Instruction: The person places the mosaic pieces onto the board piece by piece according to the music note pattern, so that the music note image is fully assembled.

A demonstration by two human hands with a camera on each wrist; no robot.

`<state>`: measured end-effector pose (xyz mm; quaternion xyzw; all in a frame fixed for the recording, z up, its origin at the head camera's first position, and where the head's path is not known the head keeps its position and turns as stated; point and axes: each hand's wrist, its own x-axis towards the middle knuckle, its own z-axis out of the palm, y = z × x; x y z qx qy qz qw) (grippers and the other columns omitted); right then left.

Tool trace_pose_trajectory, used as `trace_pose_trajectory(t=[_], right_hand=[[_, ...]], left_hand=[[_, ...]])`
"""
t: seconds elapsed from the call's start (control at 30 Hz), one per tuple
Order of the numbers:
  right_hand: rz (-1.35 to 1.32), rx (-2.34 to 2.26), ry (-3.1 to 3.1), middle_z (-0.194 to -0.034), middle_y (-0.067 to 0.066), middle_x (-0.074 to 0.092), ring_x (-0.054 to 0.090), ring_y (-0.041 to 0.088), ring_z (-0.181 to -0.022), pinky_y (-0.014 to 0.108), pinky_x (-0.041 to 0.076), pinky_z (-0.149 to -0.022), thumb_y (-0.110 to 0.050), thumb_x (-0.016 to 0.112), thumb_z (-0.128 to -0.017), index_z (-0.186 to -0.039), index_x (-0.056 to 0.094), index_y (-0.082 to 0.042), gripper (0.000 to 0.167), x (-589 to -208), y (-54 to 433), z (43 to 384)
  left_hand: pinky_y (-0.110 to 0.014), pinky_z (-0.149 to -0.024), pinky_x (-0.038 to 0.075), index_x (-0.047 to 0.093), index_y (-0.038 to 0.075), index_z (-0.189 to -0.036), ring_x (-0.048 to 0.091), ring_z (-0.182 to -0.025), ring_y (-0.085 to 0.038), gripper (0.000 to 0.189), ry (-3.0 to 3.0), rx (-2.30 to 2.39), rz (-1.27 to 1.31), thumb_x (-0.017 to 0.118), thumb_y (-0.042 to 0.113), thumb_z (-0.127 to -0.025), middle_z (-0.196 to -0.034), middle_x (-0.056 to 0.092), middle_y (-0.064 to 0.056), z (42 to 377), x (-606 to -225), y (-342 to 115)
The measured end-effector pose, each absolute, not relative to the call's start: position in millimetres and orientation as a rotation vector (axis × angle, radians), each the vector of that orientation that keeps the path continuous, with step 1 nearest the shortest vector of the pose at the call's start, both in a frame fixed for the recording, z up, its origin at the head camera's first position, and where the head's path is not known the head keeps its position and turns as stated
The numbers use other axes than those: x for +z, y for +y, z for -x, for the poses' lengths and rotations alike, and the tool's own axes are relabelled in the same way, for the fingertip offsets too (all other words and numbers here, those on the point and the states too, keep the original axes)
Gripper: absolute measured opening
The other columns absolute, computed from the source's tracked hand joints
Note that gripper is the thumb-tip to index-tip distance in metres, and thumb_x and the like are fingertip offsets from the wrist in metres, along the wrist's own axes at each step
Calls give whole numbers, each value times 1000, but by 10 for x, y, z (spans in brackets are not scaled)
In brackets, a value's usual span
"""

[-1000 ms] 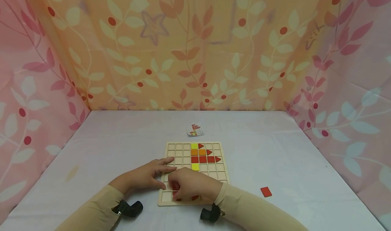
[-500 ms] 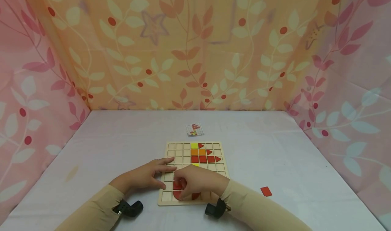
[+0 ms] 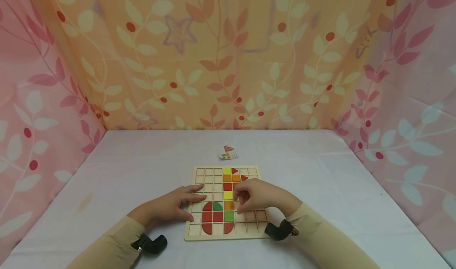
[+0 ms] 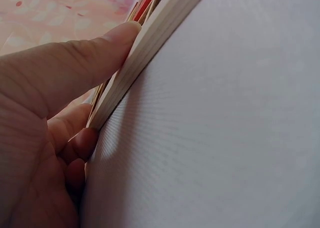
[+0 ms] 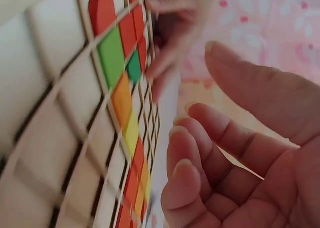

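Observation:
A wooden grid board (image 3: pixel 199 236) lies on the white table with coloured tiles in its cells. My left hand (image 3: pixel 174 202) rests at its left side, fingers spread over the edge cells; the thumb (image 4: pixel 107 45) touches the rim in the left wrist view. Over the right half hovers my right hand (image 3: pixel 265 196), fingers loosely curled, with nothing between thumb and fingertips in the right wrist view. Red tiles (image 3: pixel 212 216) with rounded corners, a dark green quarter-round tile (image 3: pixel 217 206) and a light green square (image 3: pixel 229 216) sit at lower left. Orange (image 3: pixel 228 205) and yellow (image 3: pixel 228 195) squares continue upward.
Behind the board lies a small printed card (image 3: pixel 227 151) with a coloured grid pattern. The right sleeve (image 3: pixel 327 237) crosses the front right of the table. Leaf-patterned cloth walls (image 3: pixel 228 63) enclose the back and sides.
My right hand has moved right and away from the lower-left tiles, uncovering them. My left hand stays in place. The loose red tile at the right is now hidden by the right arm.

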<state>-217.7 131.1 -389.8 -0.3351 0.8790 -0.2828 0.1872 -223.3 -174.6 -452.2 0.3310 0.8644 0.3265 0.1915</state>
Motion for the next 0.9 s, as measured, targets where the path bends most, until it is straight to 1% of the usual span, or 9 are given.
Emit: trace_pose_trajectory(t=[0.2,0.43,0.6,0.7,0.9], right_hand=[[818,-896,2481,-68,-5,55,51,10,-65,23,43,-56,-17,77,-73,-88,62,-12,22,-3862,1729,2151],[781,-913,2483,-70,-3,56,52,10,-65,24,44,-58,-9,73,-75,-91,62,-8,20,-3857,2218,2102],[722,-930,2460,-72,-2,55,52,10,-67,24,44,-58,-8,72,-75,-91,61,-7,19,-3886,2588,2050],[670,-932,2459,-72,-1,55,51,9,-68,24,44,-58,-8,71,-76,-90,61,-7,17,-3911,2774,2015],[605,-916,2467,-69,-2,53,49,9,-64,23,39,-56,-8,70,-74,-87,60,-7,16,-4004,2998,1956]], left_hand=[[-57,-104,16,47,35,-133,13,-137,-28,65,2427,917,-909,71,46,-73,-151,19,7,2230,-4533,-1744],[-58,-104,15,48,35,-132,13,-137,-29,65,2426,925,-896,71,45,-73,-151,19,7,2229,-4543,-1740],[-57,-104,14,48,36,-132,11,-138,-27,65,2419,929,-873,71,46,-72,-151,18,9,2223,-4540,-1729],[-58,-104,14,48,36,-132,12,-138,-29,65,2420,935,-873,71,46,-72,-151,19,8,2218,-4530,-1731],[-59,-104,14,49,35,-132,12,-138,-30,64,2424,943,-878,71,44,-72,-151,19,7,2212,-4520,-1736]])
